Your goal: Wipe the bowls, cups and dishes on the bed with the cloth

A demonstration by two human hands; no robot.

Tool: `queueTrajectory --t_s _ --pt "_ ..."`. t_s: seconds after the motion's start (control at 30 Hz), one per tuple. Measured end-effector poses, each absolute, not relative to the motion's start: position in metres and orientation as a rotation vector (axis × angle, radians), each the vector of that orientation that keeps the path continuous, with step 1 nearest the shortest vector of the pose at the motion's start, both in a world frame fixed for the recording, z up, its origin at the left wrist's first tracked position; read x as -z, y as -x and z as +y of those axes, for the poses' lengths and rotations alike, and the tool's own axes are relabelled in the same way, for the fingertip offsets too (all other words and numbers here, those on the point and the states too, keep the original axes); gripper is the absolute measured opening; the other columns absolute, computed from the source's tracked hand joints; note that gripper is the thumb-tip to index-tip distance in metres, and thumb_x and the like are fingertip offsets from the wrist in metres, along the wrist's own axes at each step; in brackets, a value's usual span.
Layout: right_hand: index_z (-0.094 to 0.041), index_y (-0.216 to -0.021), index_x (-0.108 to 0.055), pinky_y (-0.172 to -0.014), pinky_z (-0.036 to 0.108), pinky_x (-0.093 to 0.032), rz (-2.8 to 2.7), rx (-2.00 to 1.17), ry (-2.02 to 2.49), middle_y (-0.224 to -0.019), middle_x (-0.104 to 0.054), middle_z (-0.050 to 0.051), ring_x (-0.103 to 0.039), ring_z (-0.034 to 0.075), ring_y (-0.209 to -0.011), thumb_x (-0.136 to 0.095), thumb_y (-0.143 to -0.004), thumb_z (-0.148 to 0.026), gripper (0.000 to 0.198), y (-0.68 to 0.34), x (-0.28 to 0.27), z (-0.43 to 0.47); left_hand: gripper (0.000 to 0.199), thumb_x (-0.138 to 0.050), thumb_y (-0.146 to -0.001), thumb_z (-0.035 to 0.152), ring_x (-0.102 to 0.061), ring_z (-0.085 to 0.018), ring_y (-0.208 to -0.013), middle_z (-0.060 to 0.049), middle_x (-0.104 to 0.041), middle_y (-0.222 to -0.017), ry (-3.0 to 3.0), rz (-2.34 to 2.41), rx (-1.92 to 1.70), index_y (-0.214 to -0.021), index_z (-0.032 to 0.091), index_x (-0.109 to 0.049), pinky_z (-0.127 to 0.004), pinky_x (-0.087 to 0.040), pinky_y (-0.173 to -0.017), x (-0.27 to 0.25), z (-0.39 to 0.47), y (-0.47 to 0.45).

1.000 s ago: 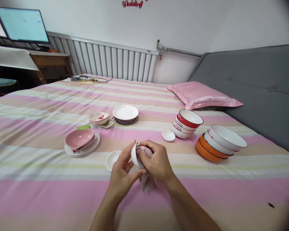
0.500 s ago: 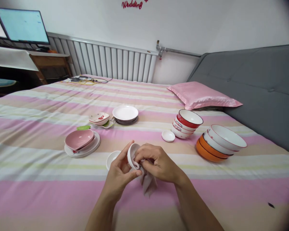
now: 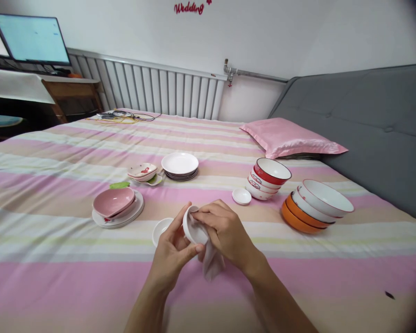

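Note:
My left hand [image 3: 173, 254] grips a small white dish [image 3: 194, 231] by its rim, tilted up with its hollow facing right. Pressed into the dish by my right hand [image 3: 225, 229] is a pale cloth [image 3: 214, 261], whose loose end hangs below the fingers. Behind my left hand another small white dish [image 3: 161, 229] lies on the bed, partly hidden. A pair of small white dishes [image 3: 241, 196] rests farther right, beside a stack of red and white bowls [image 3: 268, 178].
Orange and white bowls [image 3: 315, 206] are stacked at the right. To the left are pink bowls [image 3: 113, 201] on white plates [image 3: 138, 210], small patterned dishes [image 3: 142, 170] and a plate stack [image 3: 180, 163]. A pink pillow [image 3: 291, 136] and cables [image 3: 128, 115] lie farther back.
My right hand has shifted the cloth up along the inside of the dish, and its fingers are straighter. My left hand keeps its grip on the dish.

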State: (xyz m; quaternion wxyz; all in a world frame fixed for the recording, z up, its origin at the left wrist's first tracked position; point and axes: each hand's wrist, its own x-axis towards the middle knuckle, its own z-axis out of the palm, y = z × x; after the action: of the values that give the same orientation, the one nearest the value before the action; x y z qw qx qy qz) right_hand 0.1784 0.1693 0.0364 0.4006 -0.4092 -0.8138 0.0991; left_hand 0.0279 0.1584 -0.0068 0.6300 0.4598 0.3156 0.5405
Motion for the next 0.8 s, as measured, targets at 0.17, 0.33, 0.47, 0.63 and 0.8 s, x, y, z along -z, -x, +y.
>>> queueTrajectory --t_s 0.17,0.33,0.47,0.63,0.8 --pt "-0.025 -0.099 -0.068 -0.081 0.032 -0.047 -1.961 -0.388 0.911 -0.096 -0.069 0.003 -0.056 0.017 -0.09 -0.048 -0.084 -0.006 0.032 -0.176 -0.037 0.169 0.08 -0.077 -0.063 0.023 -0.06 -0.023 -0.099 -0.008 -0.057 -0.127 -1.072 0.668 -1.2 -0.135 0.03 -0.042 -0.028 -0.051 -0.076 0.003 0.156 -0.027" --pt "-0.023 -0.088 -0.067 -0.079 0.031 -0.048 -2.027 -0.552 0.809 -0.09 -0.069 0.002 -0.058 0.016 -0.086 -0.048 -0.078 -0.001 0.031 -0.181 -0.041 0.168 0.078 -0.077 -0.064 0.026 -0.062 -0.023 -0.092 -0.01 -0.057 -0.125 -1.049 0.62 -1.164 -0.134 0.028 -0.043 -0.029 -0.05 -0.074 0.004 0.158 -0.026" --pt "-0.022 -0.083 -0.066 -0.077 0.029 -0.048 -2.12 -0.655 0.823 -0.087 -0.068 0.0 -0.058 0.016 -0.085 -0.045 -0.073 0.003 0.035 -0.186 -0.046 0.165 0.08 -0.078 -0.062 0.024 -0.056 -0.024 -0.104 -0.008 -0.06 -0.118 -0.974 0.655 -1.206 -0.135 0.026 -0.043 -0.027 -0.047 -0.082 0.006 0.159 -0.025" --pt "-0.021 -0.079 -0.065 -0.075 0.028 -0.045 -2.2 -0.593 0.932 -0.083 -0.067 0.0 -0.056 0.016 -0.084 -0.041 -0.07 0.006 0.037 -0.196 -0.052 0.163 0.078 -0.077 -0.062 0.018 -0.057 -0.02 -0.099 -0.005 -0.061 -0.11 -0.931 0.67 -1.27 -0.131 0.028 -0.043 -0.026 -0.047 -0.08 0.002 0.16 -0.026" --pt "-0.02 -0.073 -0.064 -0.072 0.028 -0.044 -2.154 -0.473 1.083 -0.079 -0.066 0.001 -0.056 0.015 -0.08 -0.041 -0.073 0.004 0.033 -0.212 -0.053 0.168 0.058 -0.075 -0.067 0.025 -0.056 -0.019 -0.103 -0.006 -0.062 -0.11 -0.821 0.678 -1.357 -0.121 0.024 -0.054 -0.021 -0.047 -0.079 0.001 0.161 -0.022"
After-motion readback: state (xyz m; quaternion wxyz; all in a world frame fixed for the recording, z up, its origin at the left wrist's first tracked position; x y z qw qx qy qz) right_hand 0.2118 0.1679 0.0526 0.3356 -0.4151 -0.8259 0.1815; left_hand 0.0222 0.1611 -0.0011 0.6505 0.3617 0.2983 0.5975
